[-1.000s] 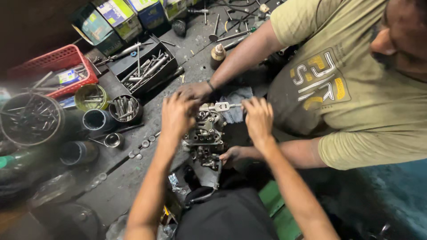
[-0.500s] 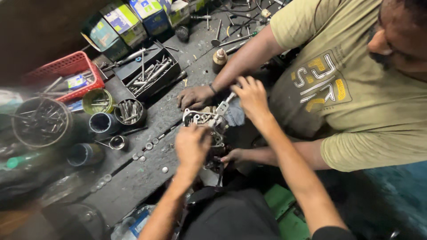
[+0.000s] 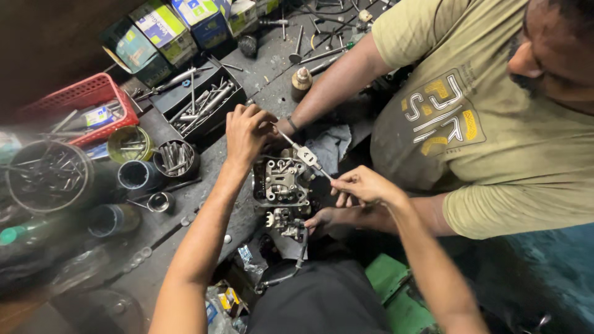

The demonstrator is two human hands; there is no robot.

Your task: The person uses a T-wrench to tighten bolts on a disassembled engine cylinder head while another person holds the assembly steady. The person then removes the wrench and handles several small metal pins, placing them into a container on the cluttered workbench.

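Your left hand (image 3: pixel 246 133) has come up from the near side of the engine head (image 3: pixel 281 184) to its far top corner since half a second ago, fingers curled shut on one end of the T-handle wrench (image 3: pixel 304 154); your right hand (image 3: pixel 362 185) has dropped from above the part to its right side, fingertips pinched on the other end, so the tool now lies across the casting under both hands. The engine head sits on the dark bench (image 3: pixel 185 247), steadied by the other person's two hands (image 3: pixel 325 218). Counted: one wrench, one engine head, one red basket (image 3: pixel 80 102), three small tins of parts (image 3: pixel 176 158)
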